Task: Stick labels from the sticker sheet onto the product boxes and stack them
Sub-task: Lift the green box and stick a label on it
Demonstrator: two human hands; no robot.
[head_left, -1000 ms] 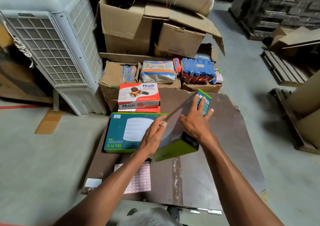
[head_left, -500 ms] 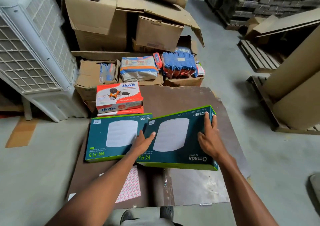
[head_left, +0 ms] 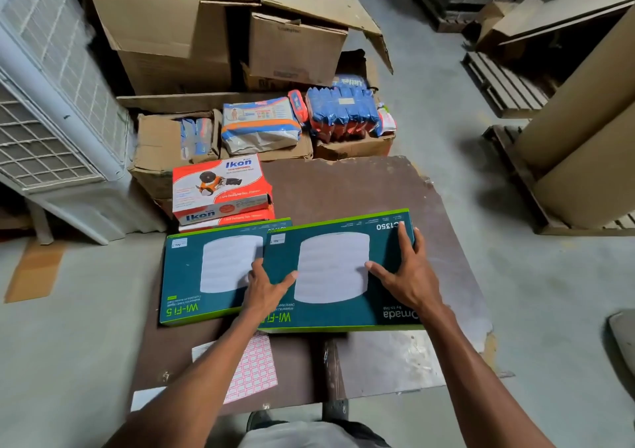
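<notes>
Two flat teal Wi-Fi boxes with green edges lie on a dark brown board (head_left: 360, 186). The left box (head_left: 192, 276) rests flat. The right box (head_left: 330, 269) overlaps its right edge, face up, with a small white label at its top left corner. My left hand (head_left: 266, 288) grips the right box's left edge. My right hand (head_left: 405, 276) lies spread on its top right part. A pink-and-white sticker sheet (head_left: 254, 368) lies near the front edge, partly under my left forearm. Two red Ikon boxes (head_left: 220, 190) are stacked behind the left box.
A white air cooler (head_left: 51, 104) stands at the left. Cardboard cartons (head_left: 220, 28) and packs of blue and orange goods (head_left: 343, 111) crowd the floor behind the board. Wooden pallets (head_left: 505, 83) and large cardboard rolls (head_left: 584, 131) are at the right. Grey concrete floor surrounds the board.
The right box was tilted on edge, then laid flat face up and slid left against the other teal box. Both hands moved with it; the camera shifted too.
</notes>
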